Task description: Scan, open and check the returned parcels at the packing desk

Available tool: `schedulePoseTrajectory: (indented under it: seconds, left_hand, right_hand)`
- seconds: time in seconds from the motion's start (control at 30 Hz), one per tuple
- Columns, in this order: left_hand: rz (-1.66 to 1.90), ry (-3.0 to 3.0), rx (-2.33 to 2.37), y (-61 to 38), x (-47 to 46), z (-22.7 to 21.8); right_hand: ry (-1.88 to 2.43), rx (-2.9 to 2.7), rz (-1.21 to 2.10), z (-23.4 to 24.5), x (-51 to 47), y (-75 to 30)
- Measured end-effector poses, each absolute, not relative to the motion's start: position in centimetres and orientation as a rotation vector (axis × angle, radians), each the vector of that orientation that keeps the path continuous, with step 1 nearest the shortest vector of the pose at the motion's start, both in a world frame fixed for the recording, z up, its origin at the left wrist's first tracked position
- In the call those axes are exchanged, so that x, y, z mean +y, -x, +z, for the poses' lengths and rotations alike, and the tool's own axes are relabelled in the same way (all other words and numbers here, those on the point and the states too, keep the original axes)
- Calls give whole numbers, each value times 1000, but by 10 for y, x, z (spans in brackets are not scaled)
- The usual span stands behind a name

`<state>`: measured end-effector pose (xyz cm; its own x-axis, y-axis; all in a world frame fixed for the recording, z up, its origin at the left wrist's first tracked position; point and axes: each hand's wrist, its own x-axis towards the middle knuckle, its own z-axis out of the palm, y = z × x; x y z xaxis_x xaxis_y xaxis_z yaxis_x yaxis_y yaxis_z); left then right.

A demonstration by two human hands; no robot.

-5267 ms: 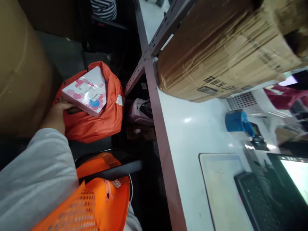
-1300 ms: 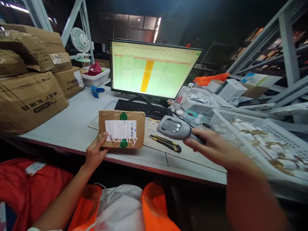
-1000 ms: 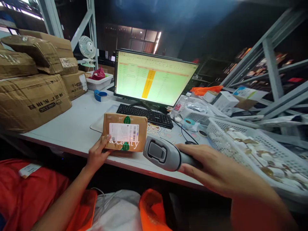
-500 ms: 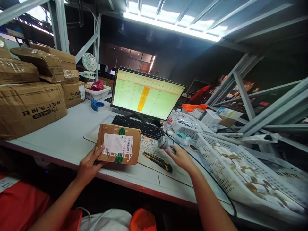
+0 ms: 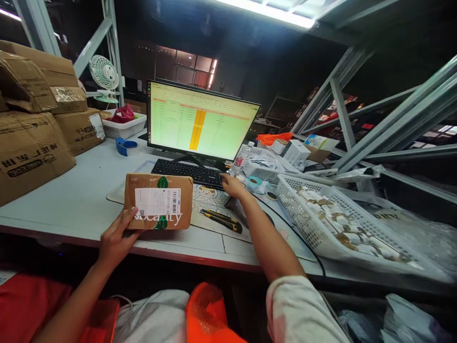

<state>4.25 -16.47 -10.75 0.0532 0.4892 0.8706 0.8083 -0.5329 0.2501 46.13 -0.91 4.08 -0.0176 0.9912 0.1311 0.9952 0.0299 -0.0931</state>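
Observation:
My left hand (image 5: 119, 233) grips the lower left corner of a small brown cardboard box (image 5: 185, 200), thumb on its front. The box is tilted so its white shipping label (image 5: 157, 202) and green leaf tape face me. My right hand (image 5: 232, 186) reaches to the right end of the black keyboard (image 5: 185, 170), fingertips at the keys and holding nothing. Under my right forearm lies a grey handheld scanner (image 5: 235, 205), partly hidden. A yellow and black utility knife (image 5: 223, 221) rests on the desk mat (image 5: 200, 216) between box and forearm.
A lit monitor (image 5: 203, 121) showing a spreadsheet stands behind the keyboard. Large cartons (image 5: 32, 147) are stacked at left, beside a blue tape dispenser (image 5: 125, 146). At right, a white basket (image 5: 303, 224) holds small wrapped items; a black cable (image 5: 300, 243) runs alongside it.
My right hand has let go of the scanner, which now lies on the desk, and moved forward to the keyboard. My left hand still holds the box. The view has shifted.

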Motion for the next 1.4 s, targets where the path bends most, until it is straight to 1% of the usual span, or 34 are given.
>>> schedulePoseTrajectory:
  seconds: [0.13,0.33,0.53,0.7,0.87,0.97,1.1,1.23,1.3,1.37,1.4]
  left_hand:
    - [-1460,2040,-1300,-42,-164,-108]
    - [-1464,2046,-1297,-42,-163,-112]
    - [-1492,2044,-1335,-43,-164,-111]
    - [-1513,2057,-1369,-44,-165,-111]
    - [-1550,2068,-1303,-38,-163,-104]
    - [-1441,2114,-1518,-25,-161,-82]
    - [-1043,2203,-1999,-7,-157,-23]
    - [-879,2316,-2089,3,-128,44]
    - [-753,2455,-2084,4,-101,69]
    - [-684,2541,-2124,2,-69,84]
    - [-690,2561,-2163,0,-52,88]
  right_hand:
    - [2151,-2214,43,22,29,-443]
    - [2183,-2238,-56,13,43,-440]
    - [2145,-2265,-84,9,39,-434]
    - [2094,-2248,-46,21,31,-420]
    - [1916,-2360,79,27,-11,-403]
    - [1827,-2446,185,18,-55,-410]
    - [1799,-2453,307,-2,-104,-431]
    - [1722,-2412,264,-13,-120,-437]
    - [1687,-2325,288,-12,-116,-432]
    - [1656,-2147,415,-7,-108,-423]
    - [1623,-2028,534,-2,-103,-417]
